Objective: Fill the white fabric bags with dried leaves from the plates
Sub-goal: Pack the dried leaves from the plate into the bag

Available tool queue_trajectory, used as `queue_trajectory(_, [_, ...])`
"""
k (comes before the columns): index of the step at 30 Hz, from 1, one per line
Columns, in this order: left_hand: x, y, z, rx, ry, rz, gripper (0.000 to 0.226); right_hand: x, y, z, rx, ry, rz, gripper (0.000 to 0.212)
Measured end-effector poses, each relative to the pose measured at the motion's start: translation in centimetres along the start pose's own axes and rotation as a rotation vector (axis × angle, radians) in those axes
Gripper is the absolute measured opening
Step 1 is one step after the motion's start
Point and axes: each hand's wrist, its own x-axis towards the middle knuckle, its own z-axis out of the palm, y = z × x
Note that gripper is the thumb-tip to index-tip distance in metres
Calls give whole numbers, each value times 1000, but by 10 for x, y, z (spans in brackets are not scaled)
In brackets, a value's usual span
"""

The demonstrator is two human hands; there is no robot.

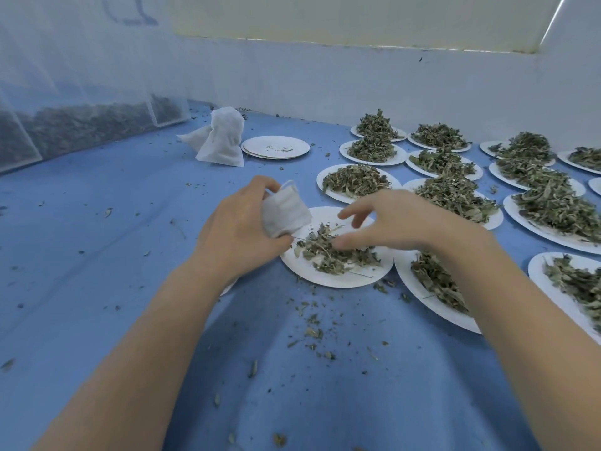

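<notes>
- The left hand (pixel 240 222) grips a small white fabric bag (pixel 284 213) just above the left edge of the near plate (pixel 338 278), fingers curled round its body, the drawstring loop poking out at the top.
- The right hand (pixel 390 222) hovers over the dried leaves (pixel 331 252) on that plate, fingers spread and bent, tips touching or nearly touching the pile; it holds nothing that I can see, so its grip is apart.
- The bag looks soft, light and limp; it will probably collapse unless its mouth is held wide, so the rim by the drawstring seems the best place to hold it.
- The leaves look dry, brittle and very light; a loose pinch or scoop should suit them, and crumbs are likely to fall, as the scattered bits (pixel 312 333) on the blue table (pixel 97 255) suggest.
- The near plate carries a thin, partly used heap, while the plates to the right and far right (pixel 455 196) carry full heaps.
- A stack of bare plates (pixel 276 147) with a few crumbs sits far centre.
- Two filled bags (pixel 221 138) stand just left of that stack, one touching the other.
- At far left, clear bins (pixel 81 125) behind netting hold dark leaf matter.
- Most plates are still loaded, so I judge the task to be at an early stage.
</notes>
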Motion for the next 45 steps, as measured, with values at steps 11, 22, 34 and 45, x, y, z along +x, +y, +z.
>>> queue_trajectory(11, [0, -5, 1, 32, -88, -112, 56, 11, -8, 23, -114, 76, -99, 26])
queue_trajectory(22, [0, -2, -5, 79, -58, 6, 38, -6, -9, -11, 111, 348, -190, 10])
queue_trajectory(34, [-3, 13, 1, 95, -48, 103, 40, -6, -45, 1, -264, 356, -389, 17])
queue_trajectory(45, [-3, 11, -3, -165, 22, -22, 33, -15, -33, -5, 619, 87, -431, 29])
